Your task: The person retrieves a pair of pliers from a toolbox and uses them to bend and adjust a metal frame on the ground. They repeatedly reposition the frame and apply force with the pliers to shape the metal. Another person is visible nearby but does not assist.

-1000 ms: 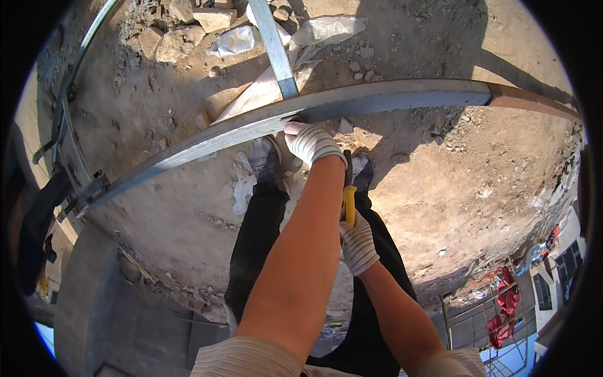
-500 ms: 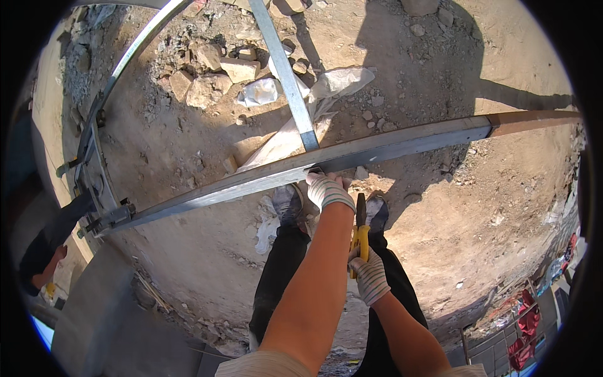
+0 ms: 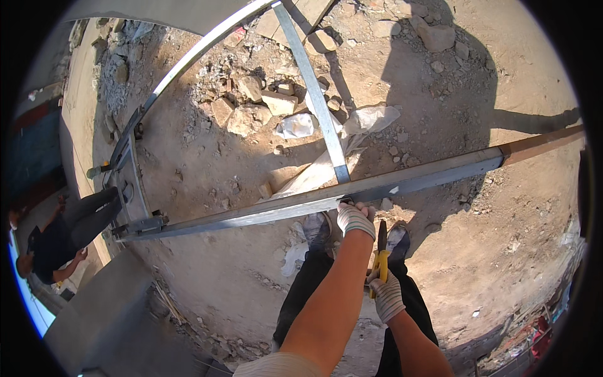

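A long grey metal beam [image 3: 414, 182] crosses in front of me, rising from lower left to upper right, with a rust-brown end section [image 3: 543, 143]. My left hand [image 3: 355, 220], in a striped knit glove, is closed at the beam's near edge. Its fingers pinch a small dark flat piece [image 3: 345, 200] against the beam, just below where a thin galvanized bar [image 3: 312, 94] meets the far side. Lower and to the right, my gloved right hand [image 3: 387, 296] grips yellow-handled pliers [image 3: 380, 267], their dark jaws pointing up toward the beam. The pliers are apart from the beam.
Broken stones [image 3: 248, 118] and crumpled white plastic [image 3: 295, 127] lie on the dirt beyond the beam. A curved metal rail [image 3: 188, 58] runs at the upper left. Another person [image 3: 53, 242] in dark clothes stands at the far left, near a metal bracket [image 3: 146, 225] at the beam's end.
My view has shifted, so the scene sits lower and further right, and more of the other person shows. Both hands keep their holds; the left hand remains at the beam.
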`<state>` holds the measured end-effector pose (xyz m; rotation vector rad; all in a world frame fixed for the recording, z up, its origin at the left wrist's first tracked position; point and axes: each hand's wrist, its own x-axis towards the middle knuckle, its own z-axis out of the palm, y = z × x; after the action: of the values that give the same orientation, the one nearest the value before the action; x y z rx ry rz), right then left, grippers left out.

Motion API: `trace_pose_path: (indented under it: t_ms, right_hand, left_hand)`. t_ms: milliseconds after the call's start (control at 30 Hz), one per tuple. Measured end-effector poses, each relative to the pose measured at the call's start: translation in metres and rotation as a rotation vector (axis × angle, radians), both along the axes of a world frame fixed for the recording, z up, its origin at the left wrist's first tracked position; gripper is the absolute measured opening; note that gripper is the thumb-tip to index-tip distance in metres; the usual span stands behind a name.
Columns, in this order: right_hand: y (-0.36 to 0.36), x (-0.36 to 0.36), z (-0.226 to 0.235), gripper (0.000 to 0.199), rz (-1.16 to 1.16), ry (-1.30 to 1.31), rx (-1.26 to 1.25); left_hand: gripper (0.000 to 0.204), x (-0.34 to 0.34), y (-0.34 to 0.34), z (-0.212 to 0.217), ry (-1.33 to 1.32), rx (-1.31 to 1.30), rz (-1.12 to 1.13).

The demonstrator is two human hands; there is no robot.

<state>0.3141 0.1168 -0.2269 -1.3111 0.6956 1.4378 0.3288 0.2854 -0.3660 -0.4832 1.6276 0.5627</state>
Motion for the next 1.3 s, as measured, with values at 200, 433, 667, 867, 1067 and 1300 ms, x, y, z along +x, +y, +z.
trace_pose_path:
  t_ms: [200,433,667,867,1067,1300]
  right_hand:
    - [-0.006,-0.007,-0.005,0.019,0.008,-0.048,-0.038]
    - [-0.003,-0.009,-0.007,0.032,-0.097,-0.012,-0.148]
    - [-0.008,-0.014,-0.013,0.024,-0.074,-0.033,-0.122]
    - [0.021,-0.019,0.002,0.023,-0.134,-0.056,-0.177]
    - [-0.044,-0.021,-0.039,0.042,-0.011,0.012,-0.004]
    - [0.019,-0.015,0.006,0.025,-0.112,-0.025,-0.124]
  left_hand:
    - [0.056,0.006,-0.009,-0.015,0.438,0.019,-0.775]
    - [0.036,0.033,0.004,0.014,0.213,-0.144,-0.026]
    - [0.047,0.025,0.001,0.03,0.351,-0.011,-0.527]
    - [0.032,0.016,0.016,-0.011,0.173,-0.285,0.104]
    - [0.044,0.018,-0.004,0.025,0.338,0.071,-0.513]
    - [0.039,0.02,0.005,0.016,0.18,-0.066,-0.065]
